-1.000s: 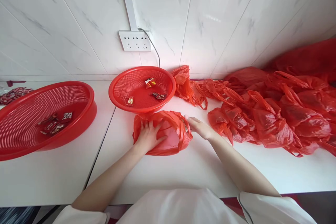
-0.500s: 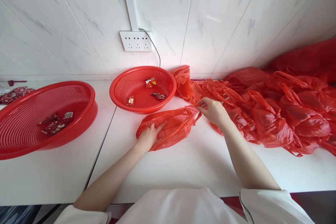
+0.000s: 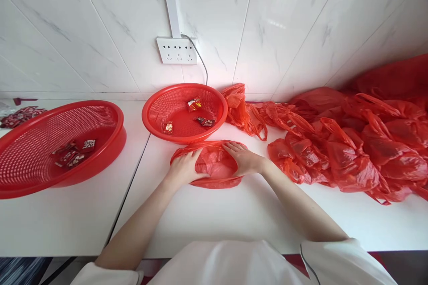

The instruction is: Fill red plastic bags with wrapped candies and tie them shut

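Note:
A crumpled red plastic bag (image 3: 214,167) lies on the white table (image 3: 234,213) in front of the small red basket (image 3: 154,120). My left hand (image 3: 183,167) rests on the bag's left side, fingers spread and pressing down. My right hand (image 3: 242,158) lies flat on the bag's right side, fingers stretched toward the left. Both hands press the bag between them against the tabletop. The small basket holds three wrapped candies (image 3: 194,104).
A large red basket (image 3: 110,142) with several candy packets (image 3: 72,153) sits at the left. A heap of red plastic bags (image 3: 351,142) covers the table's right side up to the tiled wall. A wall socket (image 3: 176,50) with a cable is behind the small basket.
My right hand came back from the bag pile at the right and now lies flat on the bag. The bag is bunched smaller between both hands.

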`<state>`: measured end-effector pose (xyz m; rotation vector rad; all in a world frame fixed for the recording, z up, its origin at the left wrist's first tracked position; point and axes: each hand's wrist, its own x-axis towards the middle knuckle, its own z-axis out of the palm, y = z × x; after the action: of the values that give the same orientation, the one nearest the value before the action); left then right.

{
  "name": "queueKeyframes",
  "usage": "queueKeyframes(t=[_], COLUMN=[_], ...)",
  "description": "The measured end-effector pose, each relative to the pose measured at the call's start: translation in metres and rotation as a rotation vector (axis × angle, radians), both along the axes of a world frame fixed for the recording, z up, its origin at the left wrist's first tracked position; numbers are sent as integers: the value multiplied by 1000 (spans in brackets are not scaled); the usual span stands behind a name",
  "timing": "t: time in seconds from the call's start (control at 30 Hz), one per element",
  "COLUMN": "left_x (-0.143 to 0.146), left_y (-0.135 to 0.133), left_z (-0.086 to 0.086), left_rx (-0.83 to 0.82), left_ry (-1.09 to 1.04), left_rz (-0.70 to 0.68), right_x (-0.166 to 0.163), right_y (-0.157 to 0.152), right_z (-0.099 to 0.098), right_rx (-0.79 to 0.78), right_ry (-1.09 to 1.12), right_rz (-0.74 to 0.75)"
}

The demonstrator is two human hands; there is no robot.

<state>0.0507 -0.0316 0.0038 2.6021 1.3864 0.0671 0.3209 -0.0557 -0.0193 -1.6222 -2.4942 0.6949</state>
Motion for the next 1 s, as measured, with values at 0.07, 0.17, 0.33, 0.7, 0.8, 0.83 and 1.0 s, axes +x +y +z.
queueKeyframes(t=[0.07,0.17,0.33,0.7,0.8,0.83,1.0], left_x=[-8,-16,-15,-66,-59,-54,-33], left_y=[7,13,10,49,51,51,48], left_z=[2,1,6,29,35,38,33], left_rx=[-33,-75,-103,-811,-976,-1004,-1070], left_ry=[-27,-70,-286,-1110,-1252,-1321,-1577], left_rz=[-17,-33,11,832,794,768,664], right_x=[9,16,15,-8,-22,-26,-49], right_y=[4,5,2,-8,-6,-6,-16], right_z=[-11,-19,-13,59,86,96,132], right_rx=[-69,-95,-17,495,557,582,517], right_ry=[55,104,194,623,629,630,608], right_rz=[16,16,51,-216,-147,-139,-124])
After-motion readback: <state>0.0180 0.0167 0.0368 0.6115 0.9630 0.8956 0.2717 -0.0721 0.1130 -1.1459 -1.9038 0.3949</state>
